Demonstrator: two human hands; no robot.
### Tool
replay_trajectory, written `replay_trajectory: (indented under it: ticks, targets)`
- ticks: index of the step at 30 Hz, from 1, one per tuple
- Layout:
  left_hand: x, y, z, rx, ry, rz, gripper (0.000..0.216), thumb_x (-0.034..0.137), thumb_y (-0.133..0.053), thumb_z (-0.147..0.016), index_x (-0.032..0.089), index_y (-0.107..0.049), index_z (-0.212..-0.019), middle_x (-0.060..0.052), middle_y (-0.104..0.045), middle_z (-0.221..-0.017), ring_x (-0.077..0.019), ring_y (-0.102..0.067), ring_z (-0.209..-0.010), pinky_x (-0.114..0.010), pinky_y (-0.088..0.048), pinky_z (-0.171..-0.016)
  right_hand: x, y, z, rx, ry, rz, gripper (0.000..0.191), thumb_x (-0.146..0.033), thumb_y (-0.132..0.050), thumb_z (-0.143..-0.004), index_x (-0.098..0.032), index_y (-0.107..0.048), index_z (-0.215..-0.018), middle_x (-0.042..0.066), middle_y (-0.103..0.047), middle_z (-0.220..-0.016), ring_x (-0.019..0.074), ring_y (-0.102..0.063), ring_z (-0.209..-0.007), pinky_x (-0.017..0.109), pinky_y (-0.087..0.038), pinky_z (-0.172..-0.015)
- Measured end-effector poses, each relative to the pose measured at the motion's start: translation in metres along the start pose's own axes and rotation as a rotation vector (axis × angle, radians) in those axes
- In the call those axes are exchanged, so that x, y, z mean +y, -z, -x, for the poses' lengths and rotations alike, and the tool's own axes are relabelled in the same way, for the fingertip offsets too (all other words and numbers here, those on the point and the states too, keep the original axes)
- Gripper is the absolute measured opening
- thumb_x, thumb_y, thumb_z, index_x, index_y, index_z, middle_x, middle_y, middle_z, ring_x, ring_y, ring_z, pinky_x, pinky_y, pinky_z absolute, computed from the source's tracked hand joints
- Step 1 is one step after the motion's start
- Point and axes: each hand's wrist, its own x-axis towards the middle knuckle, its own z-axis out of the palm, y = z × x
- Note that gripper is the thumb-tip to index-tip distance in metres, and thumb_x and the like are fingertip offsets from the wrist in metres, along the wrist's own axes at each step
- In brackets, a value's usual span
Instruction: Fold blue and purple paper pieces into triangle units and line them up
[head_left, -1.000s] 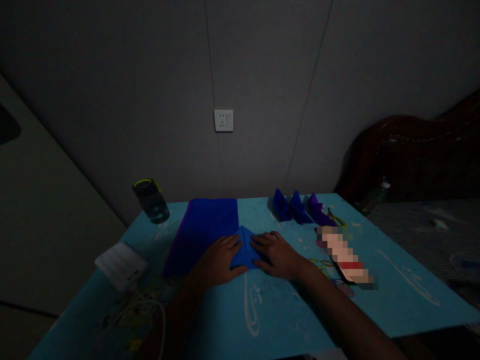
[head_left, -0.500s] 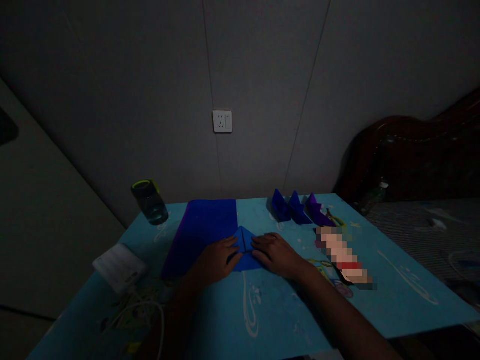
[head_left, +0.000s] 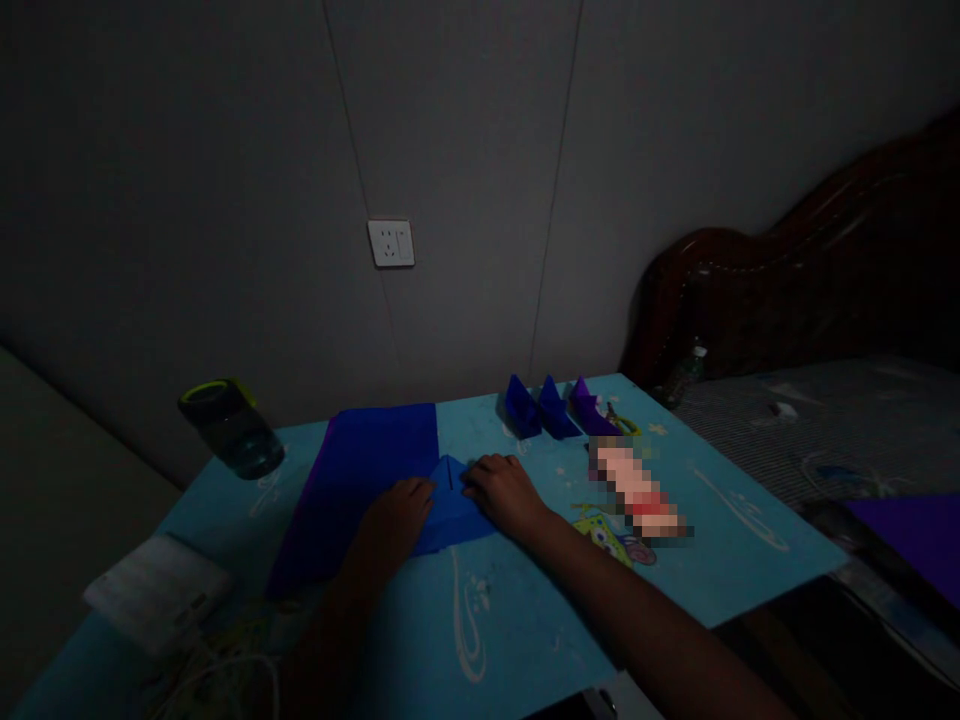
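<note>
A blue paper folded to a triangle (head_left: 451, 503) lies on the light blue table (head_left: 525, 620) in front of me. My left hand (head_left: 395, 516) rests flat on its left flap, fingers stretched out. My right hand (head_left: 501, 489) lies flat on the right flap, fingers spread, pressing the paper down. The fold's peak points away from me between the two hands. A stack of dark blue and purple paper sheets (head_left: 352, 470) lies just behind and left of the fold, partly under my left hand.
Three folded paper boats (head_left: 551, 408) stand at the table's far edge. A jar with a green-rimmed lid (head_left: 229, 428) stands far left. A white box (head_left: 157, 592) and a white cable (head_left: 217, 670) lie near left. A blurred patch (head_left: 637, 492) lies right; a bed with a dark headboard (head_left: 787, 290) beyond.
The camera has turned to the right, so everything sits further left in view. Both hands stay flat on the folded blue paper, with the fingers shifted slightly along the flaps.
</note>
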Motion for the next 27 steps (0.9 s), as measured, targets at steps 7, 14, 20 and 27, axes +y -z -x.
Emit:
replay_trajectory:
  ticks: [7, 14, 20, 27]
  targets:
    - [0.000, -0.012, 0.000, 0.051, -0.050, -0.082, 0.036, 0.029, -0.048, -0.093, 0.019, -0.059, -0.126, -0.016, -0.064, -0.126, -0.0312, -0.057, -0.118, -0.051, -0.039, -0.104, -0.004, -0.004, 0.001, 0.067, -0.060, 0.073, 0.029, -0.036, -0.068, -0.086, -0.021, -0.065, -0.111, 0.012, -0.062, -0.112, 0.0287, -0.053, -0.105, 0.040, -0.040, -0.088]
    - [0.005, -0.009, 0.001, 0.070, 0.050, 0.083, 0.053, 0.033, -0.057, -0.088, 0.017, -0.047, -0.138, -0.014, -0.061, -0.122, -0.0287, -0.056, -0.113, -0.043, -0.045, -0.097, 0.007, 0.004, 0.008, 0.085, -0.118, -0.082, 0.041, -0.037, -0.072, -0.082, -0.021, -0.062, -0.119, 0.013, -0.063, -0.114, 0.0294, -0.056, -0.107, 0.041, -0.042, -0.092]
    - [0.007, -0.004, 0.002, 0.175, 0.156, 0.337, 0.065, 0.029, -0.063, -0.083, 0.021, -0.039, -0.143, -0.013, -0.058, -0.122, -0.0277, -0.059, -0.110, -0.044, -0.048, -0.095, 0.031, 0.008, 0.020, 0.079, -0.178, -0.488, 0.052, -0.028, -0.068, -0.083, -0.020, -0.053, -0.132, 0.011, -0.068, -0.110, 0.0257, -0.063, -0.101, 0.038, -0.047, -0.089]
    - [0.019, 0.015, 0.000, 0.178, 0.350, 0.675, 0.034, 0.035, -0.072, -0.072, 0.018, -0.064, -0.101, -0.009, -0.070, -0.100, -0.0275, -0.066, -0.097, -0.040, -0.051, -0.087, 0.036, 0.016, 0.013, 0.222, -0.240, -0.883, 0.033, -0.032, -0.065, -0.081, -0.021, -0.062, -0.112, 0.000, -0.061, -0.079, 0.0184, -0.059, -0.072, 0.029, -0.048, -0.063]
